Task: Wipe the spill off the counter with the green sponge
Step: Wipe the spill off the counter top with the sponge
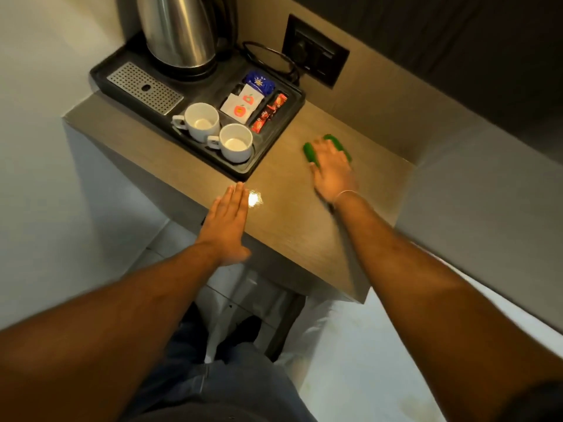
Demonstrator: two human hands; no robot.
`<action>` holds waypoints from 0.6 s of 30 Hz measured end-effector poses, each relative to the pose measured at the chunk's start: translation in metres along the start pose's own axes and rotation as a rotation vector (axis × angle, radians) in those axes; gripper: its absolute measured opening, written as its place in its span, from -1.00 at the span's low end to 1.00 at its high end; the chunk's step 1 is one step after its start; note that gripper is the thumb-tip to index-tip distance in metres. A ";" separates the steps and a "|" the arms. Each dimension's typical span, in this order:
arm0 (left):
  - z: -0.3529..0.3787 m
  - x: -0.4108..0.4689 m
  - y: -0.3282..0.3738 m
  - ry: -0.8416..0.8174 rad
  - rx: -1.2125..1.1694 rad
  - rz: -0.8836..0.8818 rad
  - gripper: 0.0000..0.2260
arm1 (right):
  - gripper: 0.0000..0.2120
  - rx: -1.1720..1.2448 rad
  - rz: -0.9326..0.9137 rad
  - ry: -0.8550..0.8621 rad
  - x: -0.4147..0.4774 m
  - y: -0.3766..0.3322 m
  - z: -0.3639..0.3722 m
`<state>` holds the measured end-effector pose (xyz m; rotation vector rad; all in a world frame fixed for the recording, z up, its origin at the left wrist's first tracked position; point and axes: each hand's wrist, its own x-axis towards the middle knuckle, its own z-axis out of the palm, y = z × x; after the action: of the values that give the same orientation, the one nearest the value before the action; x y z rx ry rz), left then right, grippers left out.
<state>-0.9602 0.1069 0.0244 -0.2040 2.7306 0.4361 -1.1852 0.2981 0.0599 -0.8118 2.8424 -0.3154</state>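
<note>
The right hand (332, 166) is lying spread, palm down, over the sponge (310, 152) on the counter (292, 233) beside the tray (274, 141), the left hand (227, 223) flat and empty; it is looking light and squashy, best gripped by its long edges.

arms: bare, no sleeves | right wrist: thin bracelet (345, 194) | legs: blue jeans (195, 376)

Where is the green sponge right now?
Head view: the green sponge lies on the counter under the right hand, right of the black tray.
</note>
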 end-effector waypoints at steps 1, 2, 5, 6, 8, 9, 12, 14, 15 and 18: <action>-0.001 0.000 -0.001 -0.008 0.006 0.002 0.28 | -0.44 -0.006 0.067 0.030 0.005 0.020 -0.005; -0.001 0.000 -0.003 -0.013 0.010 0.006 0.28 | -0.45 -0.011 0.143 0.059 0.005 0.040 -0.009; -0.001 0.001 -0.003 -0.009 0.005 0.008 0.29 | -0.45 0.010 0.377 0.117 -0.021 0.092 -0.017; -0.001 0.001 -0.004 -0.007 -0.002 0.006 0.30 | -0.45 0.036 0.441 0.126 -0.036 0.100 -0.019; 0.000 0.000 -0.005 0.006 -0.007 0.011 0.30 | -0.45 0.102 0.539 0.154 -0.069 0.104 -0.016; 0.001 0.000 -0.005 0.002 -0.004 0.014 0.31 | -0.45 0.143 0.580 0.176 -0.088 0.099 -0.009; 0.003 0.001 -0.007 -0.004 -0.021 0.019 0.31 | -0.47 0.139 0.589 0.252 -0.147 0.059 0.022; 0.002 0.001 -0.007 -0.003 -0.019 0.021 0.31 | -0.45 0.107 0.532 0.254 -0.170 0.022 0.038; 0.002 0.002 -0.008 -0.006 -0.015 0.021 0.31 | -0.43 0.120 0.508 0.244 -0.175 0.001 0.046; 0.002 0.002 -0.008 -0.014 -0.010 0.020 0.31 | -0.40 0.142 0.332 0.182 -0.182 -0.071 0.072</action>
<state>-0.9597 0.1000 0.0192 -0.1752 2.7198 0.4546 -0.9815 0.3258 0.0268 -0.2893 3.0107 -0.5585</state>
